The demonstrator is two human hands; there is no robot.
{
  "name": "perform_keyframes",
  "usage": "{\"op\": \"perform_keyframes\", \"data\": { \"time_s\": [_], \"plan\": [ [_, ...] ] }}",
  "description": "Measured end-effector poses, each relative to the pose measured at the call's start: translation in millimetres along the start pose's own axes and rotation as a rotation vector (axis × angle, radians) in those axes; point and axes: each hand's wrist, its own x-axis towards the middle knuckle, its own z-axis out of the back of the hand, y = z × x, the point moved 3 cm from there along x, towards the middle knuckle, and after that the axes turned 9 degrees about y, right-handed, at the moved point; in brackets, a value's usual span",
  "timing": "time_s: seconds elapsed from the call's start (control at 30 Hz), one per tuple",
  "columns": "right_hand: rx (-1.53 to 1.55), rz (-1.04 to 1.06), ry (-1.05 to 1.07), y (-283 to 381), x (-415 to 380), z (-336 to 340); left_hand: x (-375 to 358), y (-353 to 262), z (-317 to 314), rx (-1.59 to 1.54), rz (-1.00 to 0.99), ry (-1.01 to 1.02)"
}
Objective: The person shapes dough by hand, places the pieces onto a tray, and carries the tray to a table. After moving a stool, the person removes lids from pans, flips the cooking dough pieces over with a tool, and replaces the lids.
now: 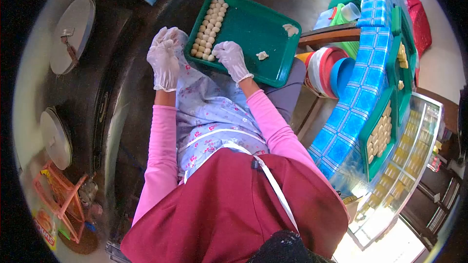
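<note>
Both my hands wear thin, clear-white gloves. My left hand [164, 61] is raised beside the left edge of a green tray [243, 27], its fingers curled together; whatever they hold is hidden. Over the tray's near edge, my right hand [233, 60] has its fingers bent inward, close to the near end of the rows. What sits in its fingertips, if anything, does not show. Small round dough balls [209, 30] stand packed in rows along the tray's left side. Two loose scraps lie farther right: a dough piece [262, 55] and a larger dough lump [290, 30]. The tray rests at my lap.
On the right, a blue checked cloth [348, 102] covers a table bearing green trays, one with flattened dough pieces [379, 134]. A glass case [404, 165] stands beyond it. Nested tubs [329, 70] sit beside my tray. Round lids [73, 34] and an orange stand [61, 192] are at left.
</note>
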Motion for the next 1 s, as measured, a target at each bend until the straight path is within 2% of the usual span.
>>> {"op": "perform_keyframes", "data": {
  "time_s": [0.1,0.13,0.23,0.3,0.33,0.43,0.5,0.53,0.63,0.67,0.77,0.9,1.0],
  "plan": [
    [-0.045,0.117,-0.128,-1,-3,-9,-1,9,9,-0.076,0.006,-0.019],
    [-0.104,0.222,-0.182,4,-5,-10,-2,14,8,-0.109,0.048,-0.008],
    [-0.536,0.295,-0.055,31,-6,11,-7,26,-8,-0.161,0.163,0.054],
    [-0.854,0.187,-0.066,32,-7,49,-16,28,-25,-0.144,0.215,0.136],
    [-0.865,0.236,-0.188,23,-12,74,-20,30,-36,-0.077,0.251,0.194],
    [-1.150,-0.056,-0.087,27,-37,115,-33,59,-59,-0.064,0.490,0.333],
    [-1.044,0.005,-0.070,11,-42,124,-39,92,-75,0.050,0.655,0.404],
    [-0.990,0.040,-0.056,8,-44,127,-43,106,-81,-0.035,0.680,0.439],
    [0.053,-0.305,-0.061,-11,-47,141,-52,125,-105,0.068,0.652,0.458],
    [0.281,-0.266,-0.034,-15,-47,143,-56,126,-116,0.105,0.631,0.475],
    [0.501,-0.151,-0.087,20,-63,138,-64,124,-142,0.162,0.592,0.530],
    [0.313,-0.030,-0.037,35,-74,142,-58,136,-141,0.080,0.620,0.506],
    [-0.207,0.208,-0.128,31,-75,144,-52,145,-139,-0.081,0.684,0.552]
  ]
}}
